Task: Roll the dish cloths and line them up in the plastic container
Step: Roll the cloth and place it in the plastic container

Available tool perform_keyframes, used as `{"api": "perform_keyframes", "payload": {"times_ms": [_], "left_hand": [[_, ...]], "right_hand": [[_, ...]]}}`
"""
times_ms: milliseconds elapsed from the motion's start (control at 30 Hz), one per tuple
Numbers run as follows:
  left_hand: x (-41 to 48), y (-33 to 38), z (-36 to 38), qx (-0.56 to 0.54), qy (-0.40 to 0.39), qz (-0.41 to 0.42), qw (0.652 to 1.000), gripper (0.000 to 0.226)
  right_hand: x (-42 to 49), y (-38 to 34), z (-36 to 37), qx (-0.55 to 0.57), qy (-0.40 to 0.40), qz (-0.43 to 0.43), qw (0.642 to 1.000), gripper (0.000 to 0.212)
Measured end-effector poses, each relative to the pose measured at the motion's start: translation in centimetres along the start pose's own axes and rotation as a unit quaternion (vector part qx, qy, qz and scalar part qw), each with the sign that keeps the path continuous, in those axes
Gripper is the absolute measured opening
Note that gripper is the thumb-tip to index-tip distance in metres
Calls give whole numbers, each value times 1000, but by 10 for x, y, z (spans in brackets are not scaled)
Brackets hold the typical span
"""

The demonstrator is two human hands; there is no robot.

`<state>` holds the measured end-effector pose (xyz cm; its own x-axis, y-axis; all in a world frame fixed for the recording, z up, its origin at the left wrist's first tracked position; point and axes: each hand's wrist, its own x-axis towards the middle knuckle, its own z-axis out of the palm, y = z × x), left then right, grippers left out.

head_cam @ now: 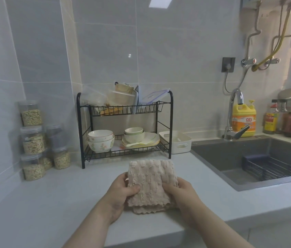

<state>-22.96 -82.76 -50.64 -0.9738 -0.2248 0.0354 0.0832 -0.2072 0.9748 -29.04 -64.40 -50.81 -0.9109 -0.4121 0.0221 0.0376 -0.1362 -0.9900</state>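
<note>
Lying between left hand (121, 191) and right hand (180, 192), gripped: dish cloth (150, 179).

a beige, fluffy dish cloth (152, 181) with wavy edges, folded flat in layers and not rolled, is gripped at its sides by the left hand (121, 192) and right hand (183, 193); the white plastic container (181, 146) stands open-topped farther back on the surface (66, 197)

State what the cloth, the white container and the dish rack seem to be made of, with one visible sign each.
Cloth: soft beige fabric, probably microfibre; fluffy ribbed pile, scalloped edge.
Container: likely plastic, matt white; moulded handle slot.
Rack: seemingly metal wire, glossy black coating; thin bent rods.
</note>
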Motion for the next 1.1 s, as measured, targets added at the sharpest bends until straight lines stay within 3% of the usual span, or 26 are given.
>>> {"api": "perform_keyframes", "payload": {"times_ms": [100,200,333,567,767,833,900,1000,1100], "left_hand": [[1,1,-1,-26,-16,-36,999,56],[-1,1,4,-10,-43,-44,998,37],[0,1,6,-2,-12,-1,1000,29],[2,2,6,-18,38,-19,999,27],[5,1,3,-69,52,-40,995,20],[4,-4,3,-31,77,2,997,19],[3,-10,4,106,104,82,986,11],[4,-17,7,224,119,134,958,60],[2,-18,8,243,120,139,952,68]], "right_hand": [[0,1,-2,11,-4,-1,1000,18],[0,1,-4,15,-9,-5,1000,20],[3,2,-4,22,-10,-3,1000,22],[6,0,-7,102,-31,12,994,45],[8,3,-8,121,-44,43,991,28],[6,6,-5,80,-12,29,996,27],[4,9,-4,-18,27,-22,999,16],[0,11,-2,-153,46,-85,984,54],[-4,7,0,-244,52,-92,964,66]]}}
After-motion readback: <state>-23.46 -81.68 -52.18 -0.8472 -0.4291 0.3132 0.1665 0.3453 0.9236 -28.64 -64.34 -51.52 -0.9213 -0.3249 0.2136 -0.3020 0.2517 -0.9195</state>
